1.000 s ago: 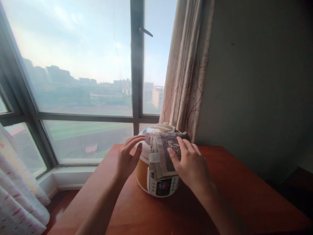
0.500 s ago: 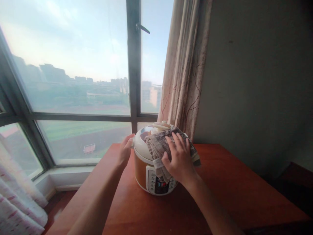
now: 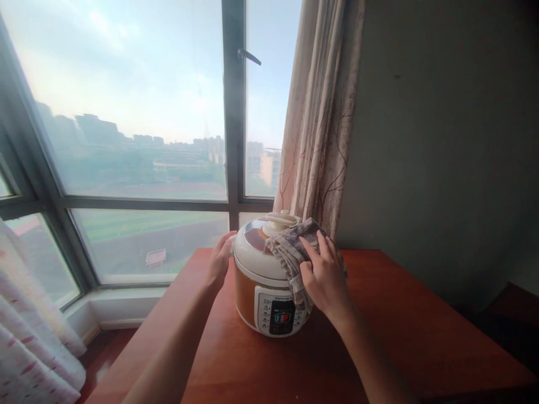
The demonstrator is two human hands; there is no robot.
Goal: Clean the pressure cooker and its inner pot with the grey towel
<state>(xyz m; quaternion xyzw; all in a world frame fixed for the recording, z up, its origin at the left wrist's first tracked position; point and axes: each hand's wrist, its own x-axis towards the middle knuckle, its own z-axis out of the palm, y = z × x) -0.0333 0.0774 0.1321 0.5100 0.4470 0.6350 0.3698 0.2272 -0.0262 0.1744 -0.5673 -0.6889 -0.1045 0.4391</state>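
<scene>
Cooker (image 3: 269,283), orange and cream, standing upright near the far left part of a reddish wooden table (image 3: 412,342), control panel facing the camera. Table set into a room corner: dark grey wall (image 3: 442,140) behind and to the right, large window (image 3: 126,140) behind and to the left, hazy buildings and a green field beyond the glass. Patterned beige curtain (image 3: 320,112) hanging just behind the cooker, between window and wall; a second, pale curtain (image 3: 29,336) low at the left edge. Window handle (image 3: 249,55) high on the dark frame. Grey folded towel (image 3: 290,252) draped over the right side of the lid, one end hanging down toward the panel. Right hand (image 3: 326,278) pressed flat on the towel, fingers slightly spread, thumb tucked against the hanging folds, not closed around them. Left hand (image 3: 219,261) laid against the left side of the cooker at the lid's rim, fingers together and lightly curved, touching but not clamped. White knob (image 3: 280,217) on the lid top showing just beside the towel. Right side of the cooker hidden by hand and towel.
</scene>
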